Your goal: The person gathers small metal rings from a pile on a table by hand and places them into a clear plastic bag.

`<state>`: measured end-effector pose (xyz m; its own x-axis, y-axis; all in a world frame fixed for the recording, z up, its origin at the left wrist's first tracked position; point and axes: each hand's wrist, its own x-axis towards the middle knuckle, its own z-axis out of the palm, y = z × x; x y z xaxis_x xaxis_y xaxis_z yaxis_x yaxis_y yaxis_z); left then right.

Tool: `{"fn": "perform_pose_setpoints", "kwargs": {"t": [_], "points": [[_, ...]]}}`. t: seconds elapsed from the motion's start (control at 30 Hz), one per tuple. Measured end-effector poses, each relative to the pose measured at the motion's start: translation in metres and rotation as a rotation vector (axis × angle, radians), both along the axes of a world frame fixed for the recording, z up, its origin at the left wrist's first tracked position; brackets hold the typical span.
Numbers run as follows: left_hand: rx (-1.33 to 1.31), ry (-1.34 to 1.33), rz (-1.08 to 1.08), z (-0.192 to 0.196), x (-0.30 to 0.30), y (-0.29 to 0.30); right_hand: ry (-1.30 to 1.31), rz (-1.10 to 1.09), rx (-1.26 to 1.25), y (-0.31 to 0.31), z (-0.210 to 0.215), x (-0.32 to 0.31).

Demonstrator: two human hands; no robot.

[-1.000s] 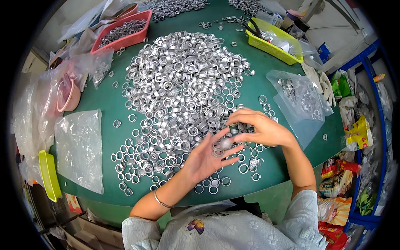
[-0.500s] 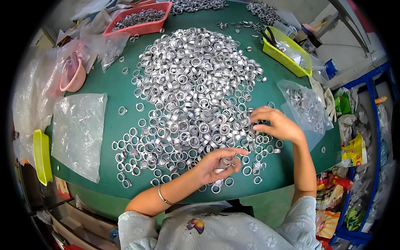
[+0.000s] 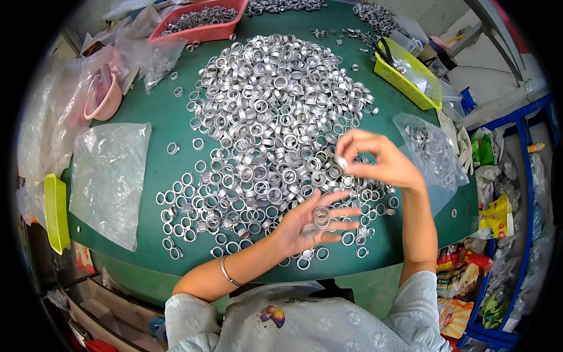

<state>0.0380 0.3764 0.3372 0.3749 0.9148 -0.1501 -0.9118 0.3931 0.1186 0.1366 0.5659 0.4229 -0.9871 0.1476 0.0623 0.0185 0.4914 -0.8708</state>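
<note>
Several rings (image 3: 319,218) lie on open left hand (image 3: 308,226).

— Change in the left hand (image 3: 308,226)?
— Turned palm up and lifted off the heap; a second ago it lay palm down on the metal rings (image 3: 275,117). A few rings (image 3: 319,217) now sit across its spread fingers.

— Right hand (image 3: 375,161)?
— Raised from the pile's edge, fingertips now pinching one ring (image 3: 341,162) above the table. Before, it was flat among the loose rings.

— Anything else?
— Hands now further apart.
</note>
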Motion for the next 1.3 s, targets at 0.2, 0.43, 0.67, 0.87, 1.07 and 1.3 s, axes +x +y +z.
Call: {"fn": "perform_pose_setpoints", "kwargs": {"t": [0.2, 0.43, 0.67, 0.87, 1.07, 1.3], "points": [[-0.047, 0.201, 0.076, -0.013, 0.005, -0.004, -0.199, -0.134, 0.046, 0.002, -0.012, -0.002], [-0.031, 0.014, 0.097, -0.010, 0.006, 0.000, 0.005, -0.404, 0.756, 0.003, -0.072, -0.027], [0.033, 0.032, 0.096, -0.008, 0.008, 0.001, -0.085, -0.539, 0.672, 0.010, -0.033, 0.020], [-0.011, -0.051, 0.086, -0.008, 0.008, 0.001, -0.090, -0.033, 0.198, -0.015, -0.004, 0.034], [0.037, 0.103, 0.027, -0.024, 0.006, -0.007, -0.065, -0.353, 0.422, -0.006, -0.021, 0.017], [-0.084, 0.181, -0.013, -0.008, 0.005, -0.007, -0.025, -0.326, 0.091, 0.001, -0.019, 0.028]]}}
